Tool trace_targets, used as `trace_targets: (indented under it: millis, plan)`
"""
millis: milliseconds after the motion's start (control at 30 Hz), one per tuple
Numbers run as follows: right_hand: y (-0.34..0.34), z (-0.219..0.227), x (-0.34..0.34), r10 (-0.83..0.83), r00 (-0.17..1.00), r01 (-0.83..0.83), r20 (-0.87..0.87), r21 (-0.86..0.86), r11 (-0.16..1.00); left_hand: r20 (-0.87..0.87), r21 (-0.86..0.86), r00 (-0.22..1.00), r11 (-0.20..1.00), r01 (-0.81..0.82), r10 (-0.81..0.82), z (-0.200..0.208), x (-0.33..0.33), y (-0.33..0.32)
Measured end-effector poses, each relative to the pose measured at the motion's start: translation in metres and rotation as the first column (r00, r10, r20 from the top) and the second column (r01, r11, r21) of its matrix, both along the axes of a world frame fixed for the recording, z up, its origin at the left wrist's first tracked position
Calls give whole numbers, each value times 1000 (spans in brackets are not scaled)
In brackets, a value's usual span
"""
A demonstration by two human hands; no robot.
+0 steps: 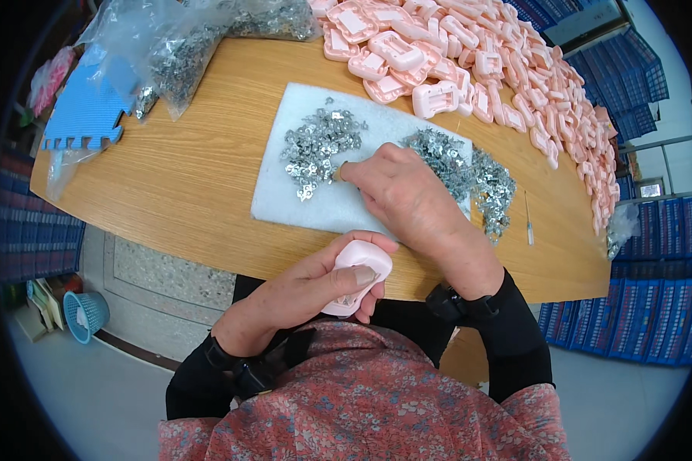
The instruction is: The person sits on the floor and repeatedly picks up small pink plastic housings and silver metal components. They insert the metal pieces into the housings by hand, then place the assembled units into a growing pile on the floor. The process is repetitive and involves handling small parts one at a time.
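Observation:
My left hand (304, 288) is closed round a pale pink plastic housing (364, 257), with the thumb pressed on its recessed face, near the table's front edge. My right hand (404, 192) reaches over a white foam sheet (277, 201). Its fingers are drawn together at the edge of a loose pile of small silvery metal plates (323, 142); what the fingertips hold, if anything, is too small to make out. Beyond that hand lies a second pile of metal pieces (440, 151), partly hidden by it, and further metal pieces (494, 188) spill off the foam to the right.
A large heap of pink housings (438, 58) covers the table's far right side. Clear bags of metal parts (181, 65) and a blue foam mat (92, 100) lie far left. A thin screwdriver-like tool (529, 227) rests at right. Blue racks (630, 319) and a basket (86, 315) stand beyond the table.

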State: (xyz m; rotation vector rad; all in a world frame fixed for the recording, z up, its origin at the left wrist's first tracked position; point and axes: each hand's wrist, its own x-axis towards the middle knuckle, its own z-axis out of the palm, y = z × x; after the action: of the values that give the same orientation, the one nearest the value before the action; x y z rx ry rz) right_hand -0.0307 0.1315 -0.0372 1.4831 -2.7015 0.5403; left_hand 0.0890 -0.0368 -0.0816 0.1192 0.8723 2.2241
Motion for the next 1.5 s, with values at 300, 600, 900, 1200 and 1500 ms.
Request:
trace_targets:
  millis: [300,600,900,1200,1500]
  plan:
    - [11,-5,-3,-113,992,117,62,-74,990,-11,6,998,998,-63,63,-2,2,3]
    - [11,-6,-7,-182,980,193,84,-152,969,12,28,994,994,-108,107,-1,2,4]
    - [7,-6,-16,-112,993,114,48,-60,992,4,37,994,993,-108,108,-1,1,4]
    - [7,8,-9,-193,689,479,699,-239,844,39,-5,970,970,-241,241,3,-1,6]
    - [27,28,17,198,437,565,878,-438,699,249,126,900,910,-396,357,22,-29,15]
